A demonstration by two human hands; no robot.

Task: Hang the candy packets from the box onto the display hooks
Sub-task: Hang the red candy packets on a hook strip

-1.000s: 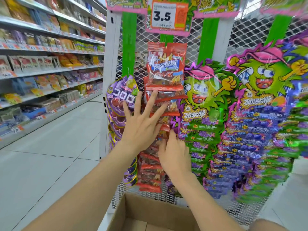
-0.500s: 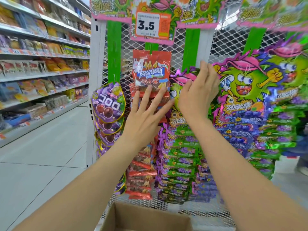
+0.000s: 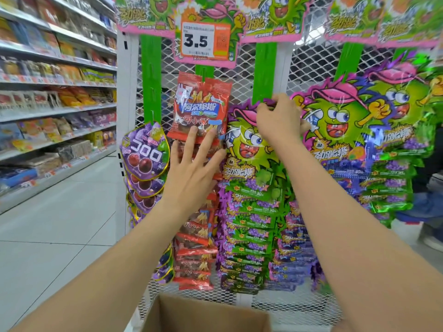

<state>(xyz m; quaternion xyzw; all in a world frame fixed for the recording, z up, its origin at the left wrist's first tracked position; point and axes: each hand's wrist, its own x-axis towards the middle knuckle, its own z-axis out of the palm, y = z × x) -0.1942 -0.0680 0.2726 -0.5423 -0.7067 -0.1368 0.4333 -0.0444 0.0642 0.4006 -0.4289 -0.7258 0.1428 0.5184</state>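
A column of red candy packets (image 3: pixel 200 109) hangs on a green hook strip (image 3: pixel 265 68) rack. My left hand (image 3: pixel 193 168) lies flat with straight fingers against the red packets below the top one. To the right hangs a stack of green and purple candy packets (image 3: pixel 249 178) with a cartoon face. My right hand (image 3: pixel 279 119) pinches the purple top edge of that stack's front packet at the strip. The open cardboard box (image 3: pixel 203 315) sits low in front; its inside is out of view.
The white wire mesh panel (image 3: pixel 244 75) carries the strips. Purple grape pouches (image 3: pixel 143 152) hang at the left, more green packets (image 3: pixel 383 152) at the right. A 3.5 price tag (image 3: pixel 206 40) sits on top. Stocked shelves (image 3: pixel 55 92) line the aisle at left.
My right hand rose from low between the columns to the top of the green stack and now pinches its upper edge. My left hand stayed pressed on the red packets.
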